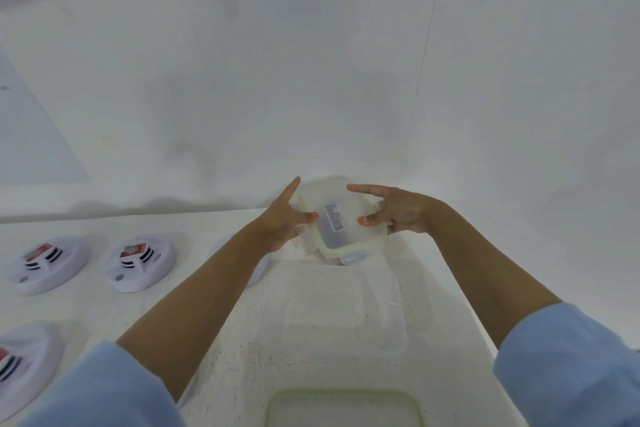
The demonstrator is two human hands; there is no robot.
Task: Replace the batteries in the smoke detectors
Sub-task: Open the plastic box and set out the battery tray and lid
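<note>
Looks like early days on this one. Both hands are up at the far end of the worktop (214, 340) on a clear box (341, 229) with a green-edged lid: the left hand (282, 218) has its fingers spread along the box's left side, thumb on the lid, and the right hand (398, 213) is splayed on the right side, thumb on top too. So both are holding the box, fingers wide, probably working the lid clips. There's something grey and blocky inside, my guess is the batteries, but it's too blurry to swear to. The detectors (140, 262) are sitting off to the left, three fully or partly in view plus one mostly hidden behind the left arm, all closed up with labels still on, so nothing looks swapped yet. Nearer in, there's a flat clear lid (343, 308) and a second green-rimmed box (343, 407) at the near edge. Room-wise: the box is tight against the back wall, the worktop's right edge runs close under the right arm, and the open space is in the middle-left.
</note>
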